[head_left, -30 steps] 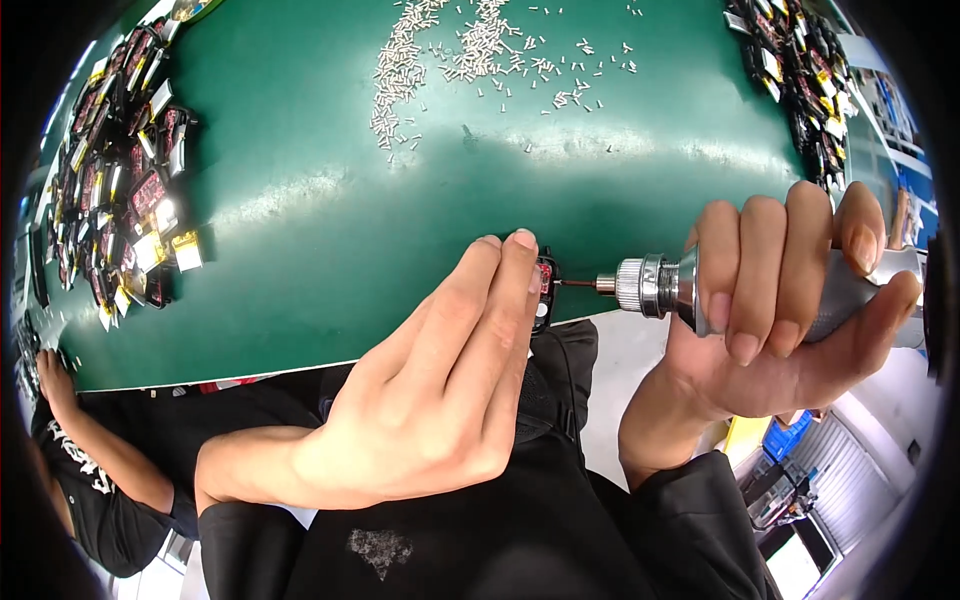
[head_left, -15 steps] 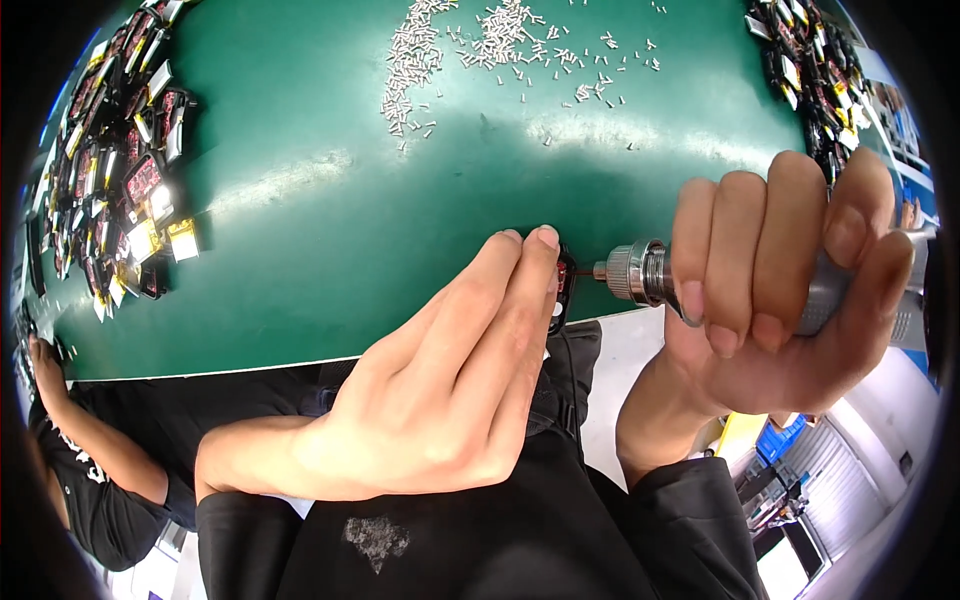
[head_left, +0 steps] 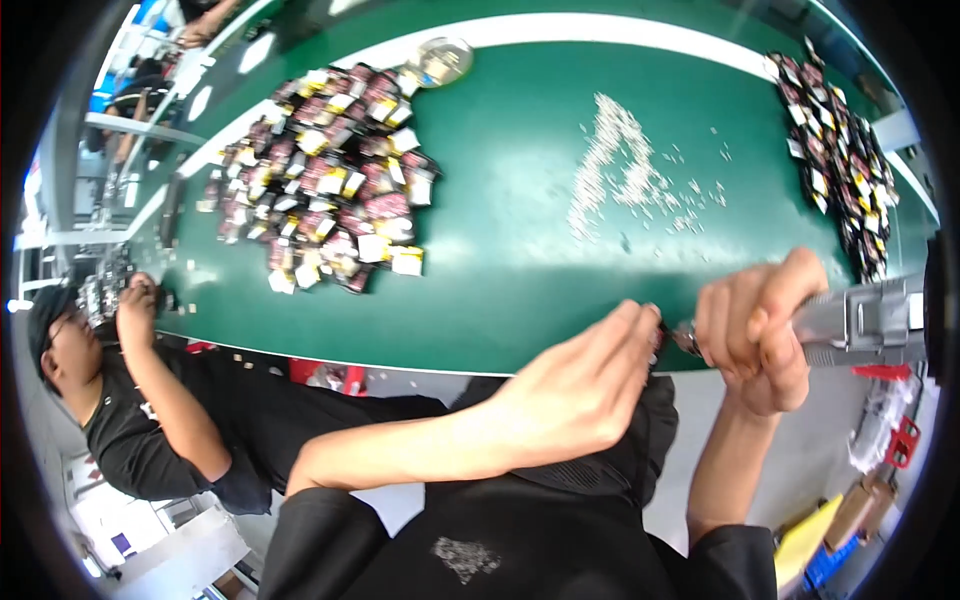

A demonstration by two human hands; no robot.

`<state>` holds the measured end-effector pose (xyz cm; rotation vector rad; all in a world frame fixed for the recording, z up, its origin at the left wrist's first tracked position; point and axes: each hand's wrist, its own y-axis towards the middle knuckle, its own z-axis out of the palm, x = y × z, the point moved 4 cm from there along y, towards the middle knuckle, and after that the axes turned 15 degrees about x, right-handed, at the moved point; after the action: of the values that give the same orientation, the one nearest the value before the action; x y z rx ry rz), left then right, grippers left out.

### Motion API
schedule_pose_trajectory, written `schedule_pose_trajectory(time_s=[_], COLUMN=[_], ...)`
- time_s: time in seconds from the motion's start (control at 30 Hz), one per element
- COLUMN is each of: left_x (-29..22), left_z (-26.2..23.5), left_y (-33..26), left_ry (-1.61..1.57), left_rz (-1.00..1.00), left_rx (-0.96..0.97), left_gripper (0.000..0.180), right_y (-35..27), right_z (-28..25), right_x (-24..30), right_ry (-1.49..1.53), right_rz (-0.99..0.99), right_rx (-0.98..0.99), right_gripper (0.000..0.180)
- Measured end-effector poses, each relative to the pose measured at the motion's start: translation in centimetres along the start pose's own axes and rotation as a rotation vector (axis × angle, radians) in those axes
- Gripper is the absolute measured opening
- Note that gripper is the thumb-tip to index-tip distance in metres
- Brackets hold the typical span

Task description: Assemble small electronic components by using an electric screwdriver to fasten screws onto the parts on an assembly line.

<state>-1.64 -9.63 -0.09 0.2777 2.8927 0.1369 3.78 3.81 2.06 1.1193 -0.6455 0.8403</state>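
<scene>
My left hand (head_left: pixel 575 390) is closed at the near edge of the green table, with its fingertips pinching a small black device (head_left: pixel 656 348). Most of the device is hidden behind my fingers. From the right, my right hand (head_left: pixel 757 325) wraps round a grey electric screwdriver (head_left: pixel 868 322). Its metal nose (head_left: pixel 686 338) points left at the device, close beside my left fingertips. Blur hides whether the bit touches it. Farther back on the tabletop lie many small silver screws (head_left: pixel 632 175), loosely scattered.
A big heap of black-and-red devices with white and yellow pieces (head_left: pixel 335 185) covers the table's left part. Another heap (head_left: pixel 840 165) lies at the far right. A round clear dish (head_left: pixel 442 62) stands behind the left heap. A co-worker in black (head_left: pixel 160 420) sits at the left.
The view has swung left and up, so the left heap, the dish and the co-worker show more fully. My right hand's fingers have curled more tightly round the screwdriver.
</scene>
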Motion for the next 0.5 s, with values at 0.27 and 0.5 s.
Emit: schedule_pose_trajectory(time_s=[0.27, 0.5], left_x=[10.0, 9.7], left_z=[-8.1, -8.4], left_y=[-7.5, -7.0], left_ry=[0.189, 0.379], left_rz=[-0.524, -0.593], left_rx=[-0.234, -0.255], left_gripper=[0.047, 0.039], right_y=[-5.1, -7.3], right_z=[-3.1, -4.3], right_x=[4.5, 0.7], right_ry=[0.2, 0.317], right_rz=[-0.362, -0.249], right_rx=[-0.263, -0.522], right_gripper=[0.018, 0.015])
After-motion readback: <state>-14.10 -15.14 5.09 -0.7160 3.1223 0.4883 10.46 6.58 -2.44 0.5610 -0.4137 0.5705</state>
